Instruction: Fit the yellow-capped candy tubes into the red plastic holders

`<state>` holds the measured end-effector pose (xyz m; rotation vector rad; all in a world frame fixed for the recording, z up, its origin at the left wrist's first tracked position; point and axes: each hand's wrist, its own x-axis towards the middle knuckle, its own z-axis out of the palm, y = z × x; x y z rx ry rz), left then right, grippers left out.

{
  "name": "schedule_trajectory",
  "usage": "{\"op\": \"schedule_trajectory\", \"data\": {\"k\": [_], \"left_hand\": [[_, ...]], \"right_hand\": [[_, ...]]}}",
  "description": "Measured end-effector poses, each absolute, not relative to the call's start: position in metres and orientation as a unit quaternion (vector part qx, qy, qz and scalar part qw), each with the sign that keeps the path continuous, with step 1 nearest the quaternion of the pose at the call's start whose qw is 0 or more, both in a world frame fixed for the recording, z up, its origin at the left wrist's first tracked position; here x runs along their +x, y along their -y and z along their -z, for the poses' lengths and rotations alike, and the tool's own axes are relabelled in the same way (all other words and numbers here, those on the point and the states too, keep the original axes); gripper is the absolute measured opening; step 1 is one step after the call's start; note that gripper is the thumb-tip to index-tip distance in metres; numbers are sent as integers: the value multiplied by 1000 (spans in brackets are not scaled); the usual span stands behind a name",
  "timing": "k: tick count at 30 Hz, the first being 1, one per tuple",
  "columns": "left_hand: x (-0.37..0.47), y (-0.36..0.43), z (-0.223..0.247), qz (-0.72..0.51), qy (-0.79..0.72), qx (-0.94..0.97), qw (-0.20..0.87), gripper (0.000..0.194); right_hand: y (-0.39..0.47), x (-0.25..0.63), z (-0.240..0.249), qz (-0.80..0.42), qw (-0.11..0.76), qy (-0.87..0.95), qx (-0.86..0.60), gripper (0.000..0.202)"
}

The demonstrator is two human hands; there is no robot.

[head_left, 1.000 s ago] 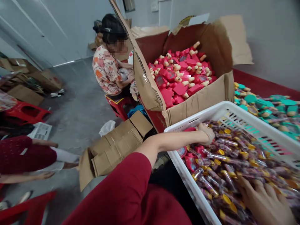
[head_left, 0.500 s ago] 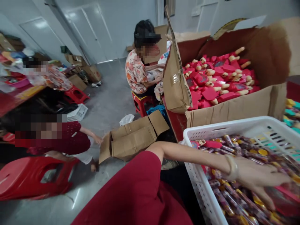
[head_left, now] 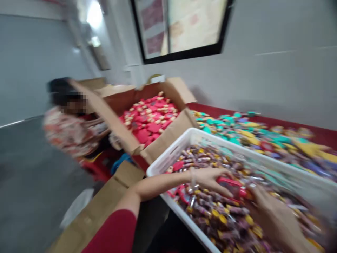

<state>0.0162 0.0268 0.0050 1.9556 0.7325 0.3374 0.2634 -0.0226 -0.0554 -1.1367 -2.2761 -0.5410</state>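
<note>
Above the white plastic basket [head_left: 168, 154], a red plastic toy case with a dark window [head_left: 232, 187] is between my two hands. My left hand [head_left: 212, 178], with a pale bracelet at the wrist, has its fingers around the near end of the case. My right hand [head_left: 271, 211] is curled at the other end, its fingers blurred and partly hiding that end. Beneath both hands lie many small clear tubes with yellow caps [head_left: 222, 219] and dark contents. A few other red pieces [head_left: 177, 166] rest among the tubes at the basket's left side.
Behind the basket stands an open cardboard box [head_left: 168, 137] full of red toy pieces [head_left: 151, 123]. Green, yellow and purple pieces [head_left: 237, 131] are spread over a red tabletop [head_left: 322, 133]. At left a person [head_left: 71, 130] sits near an empty-looking carton [head_left: 105, 207] on the floor.
My view has swung right, toward the basket and table. My right hand has come into view at the red toy case, which my left hand has raised from among the tubes.
</note>
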Motion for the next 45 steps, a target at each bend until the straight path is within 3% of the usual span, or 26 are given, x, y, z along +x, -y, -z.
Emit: {"op": "schedule_trajectory", "data": {"k": [3, 7, 11, 15, 19, 27, 37, 45], "left_hand": [[19, -41, 0, -62, -297, 751, 586, 68], [15, -35, 20, -8, -321, 657, 682, 65], [13, -25, 24, -13, -344, 644, 683, 61], [17, -25, 18, -18, -340, 648, 682, 53], [20, -20, 17, -16, -343, 626, 700, 48], [22, -21, 26, 92, -348, 444, 820, 53], [23, -2, 1, -45, -341, 694, 632, 53], [18, 1, 6, -22, -315, 693, 648, 53]], "right_hand": [[42, 255, 48, 258, 215, 834, -438, 14], [51, 236, 60, 174, 127, 852, -477, 20], [58, 226, 63, 57, 46, 838, -541, 8], [54, 225, 50, -12, 7, 801, -598, 16], [53, 229, 48, 27, 12, 822, -569, 12], [60, 240, 57, 146, 107, 867, -465, 25], [67, 227, 37, 66, 41, 832, -550, 14], [74, 219, 23, 23, -33, 828, -559, 14]]}}
